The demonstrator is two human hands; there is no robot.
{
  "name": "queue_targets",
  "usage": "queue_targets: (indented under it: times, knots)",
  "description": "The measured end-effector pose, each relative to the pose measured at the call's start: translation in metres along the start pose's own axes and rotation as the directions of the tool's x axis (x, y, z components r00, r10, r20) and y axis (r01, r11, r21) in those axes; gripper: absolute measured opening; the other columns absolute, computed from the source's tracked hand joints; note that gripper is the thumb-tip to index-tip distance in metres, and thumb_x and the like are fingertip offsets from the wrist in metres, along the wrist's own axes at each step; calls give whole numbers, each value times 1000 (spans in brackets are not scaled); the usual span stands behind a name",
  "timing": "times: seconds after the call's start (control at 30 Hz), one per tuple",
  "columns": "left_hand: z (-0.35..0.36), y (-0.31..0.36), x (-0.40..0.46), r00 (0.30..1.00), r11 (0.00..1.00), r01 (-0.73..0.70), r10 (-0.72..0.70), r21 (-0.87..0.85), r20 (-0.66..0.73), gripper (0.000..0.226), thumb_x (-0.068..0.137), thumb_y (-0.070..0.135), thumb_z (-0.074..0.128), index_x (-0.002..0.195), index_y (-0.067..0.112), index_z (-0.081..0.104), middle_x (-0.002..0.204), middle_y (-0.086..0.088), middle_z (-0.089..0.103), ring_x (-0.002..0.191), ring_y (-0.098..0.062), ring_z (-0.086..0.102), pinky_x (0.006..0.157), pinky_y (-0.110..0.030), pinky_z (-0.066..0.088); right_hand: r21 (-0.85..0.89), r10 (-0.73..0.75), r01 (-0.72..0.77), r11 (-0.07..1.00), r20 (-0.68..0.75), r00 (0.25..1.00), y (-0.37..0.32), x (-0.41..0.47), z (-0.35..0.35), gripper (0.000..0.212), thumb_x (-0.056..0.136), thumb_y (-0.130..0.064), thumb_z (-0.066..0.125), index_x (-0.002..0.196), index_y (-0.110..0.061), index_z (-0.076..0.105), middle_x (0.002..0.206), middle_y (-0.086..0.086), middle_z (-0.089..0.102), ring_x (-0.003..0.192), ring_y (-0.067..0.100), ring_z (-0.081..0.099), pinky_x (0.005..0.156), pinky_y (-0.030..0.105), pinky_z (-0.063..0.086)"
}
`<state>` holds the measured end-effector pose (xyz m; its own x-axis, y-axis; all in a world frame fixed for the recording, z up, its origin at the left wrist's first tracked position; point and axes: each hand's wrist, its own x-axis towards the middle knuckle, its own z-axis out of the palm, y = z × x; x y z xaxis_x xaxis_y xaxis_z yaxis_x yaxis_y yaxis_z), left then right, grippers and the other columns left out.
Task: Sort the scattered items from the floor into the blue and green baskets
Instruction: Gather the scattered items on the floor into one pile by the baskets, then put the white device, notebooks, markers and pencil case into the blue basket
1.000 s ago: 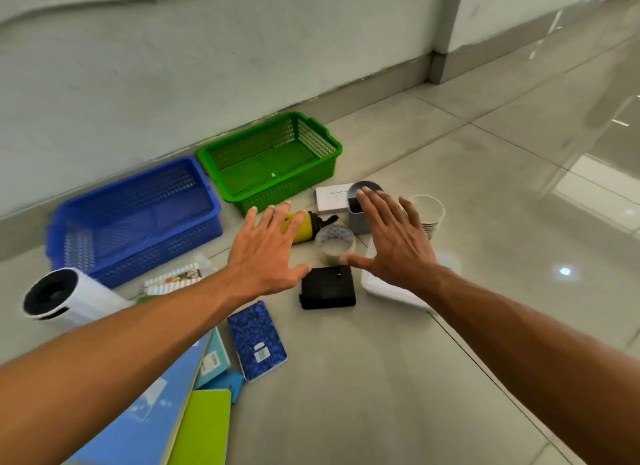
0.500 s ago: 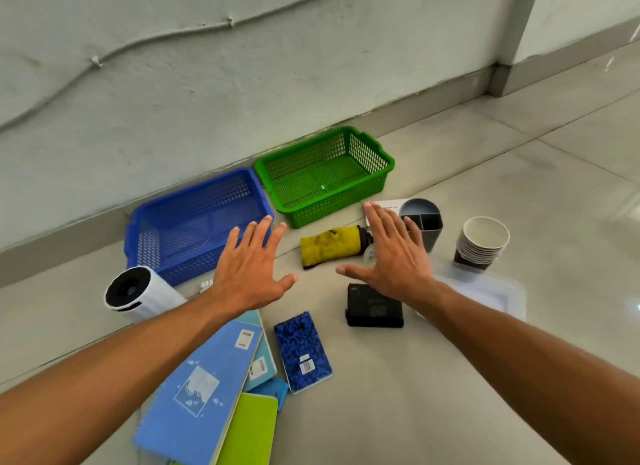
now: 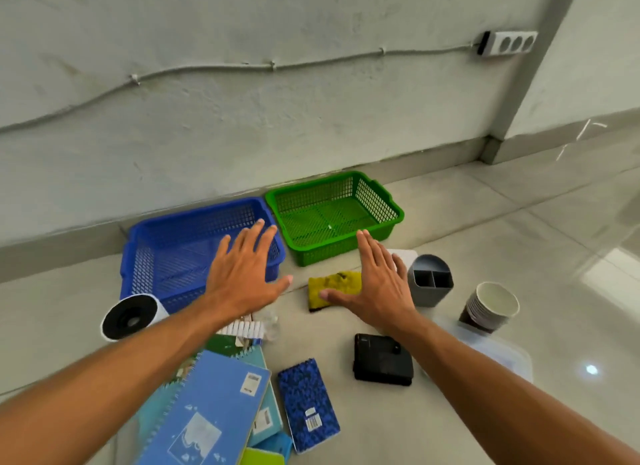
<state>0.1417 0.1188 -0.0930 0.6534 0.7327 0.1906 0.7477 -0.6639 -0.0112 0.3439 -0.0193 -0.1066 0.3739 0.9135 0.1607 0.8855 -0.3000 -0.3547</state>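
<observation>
Both hands are shown spread flat, palms down, with each grip released and nothing held. The left hand is seen in front of the blue basket; the right hand partly covers the yellow sponge. The green basket stands beside the blue one against the wall. Notebooks, a black case, a grey holder and stacked paper cups are scattered on the floor.
</observation>
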Motion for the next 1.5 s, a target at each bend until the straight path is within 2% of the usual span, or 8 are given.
queue_targets:
  times: [0.23,0.33,0.43,0.6,0.73,1.07,1.33,1.5]
  knots:
    - [-57,-92,8,998,1000,14,-14,-3,-60,103,72,81,27,153,18,18,160,-2,18,145,-23,24,118,-47,17,-70,-199,212,975,151,968,-71,35,-40,131,58,-95,42,156,-24,-8,164,-9,-5,150,11,-1,122,41,3]
    - [-65,-114,3,999,999,21,-23,-45,-37,106,72,82,23,154,16,12,162,-1,12,147,-21,20,120,-46,15,-100,-224,248,964,200,954,-105,51,-58,135,52,-98,36,156,-24,-10,164,-9,-7,150,11,-1,122,42,4]
    - [-74,-138,0,996,990,46,-55,-135,-66,109,70,83,22,154,15,12,162,-2,12,147,-21,19,120,-44,14,-126,-232,265,956,225,946,-144,66,-68,133,56,-94,45,155,-24,-11,164,-9,-8,149,10,-4,122,42,2]
    - [-87,-172,-8,990,964,53,-85,-259,-114,107,74,79,36,154,12,11,162,-4,10,149,-19,10,120,-40,10,-166,-299,350,922,273,914,-199,100,-60,137,52,-98,38,154,-24,-14,163,-10,-12,148,6,-12,122,38,-3]
    - [-84,-179,3,991,962,33,-68,-272,-118,103,82,72,46,154,14,0,163,-2,-2,150,-17,-1,120,-34,0,-114,-324,359,926,248,913,-224,128,-42,140,54,-95,47,155,-21,-15,163,-8,-14,149,8,-11,122,37,-3]
    - [-63,-202,46,986,956,147,-162,-252,-41,102,85,66,51,154,16,-4,163,-2,-7,149,-16,-7,122,-36,-2,-59,-475,511,858,291,831,-223,197,10,140,55,-97,48,153,-25,-20,162,-10,-18,148,8,-13,119,33,-7]
    - [-45,-234,39,970,956,241,-244,-167,0,101,83,65,54,153,10,6,162,-6,6,149,-20,5,121,-39,8,46,-498,510,859,306,811,-213,224,58,139,55,-97,48,155,-22,-13,164,-6,-9,150,11,-3,122,41,6]
    - [-19,-230,13,938,904,343,-344,-254,41,99,82,63,58,153,11,12,161,-5,13,147,-21,15,119,-36,12,205,-495,451,868,315,810,-212,207,92,139,52,-96,50,157,-23,-4,164,-4,5,149,16,11,120,40,13]
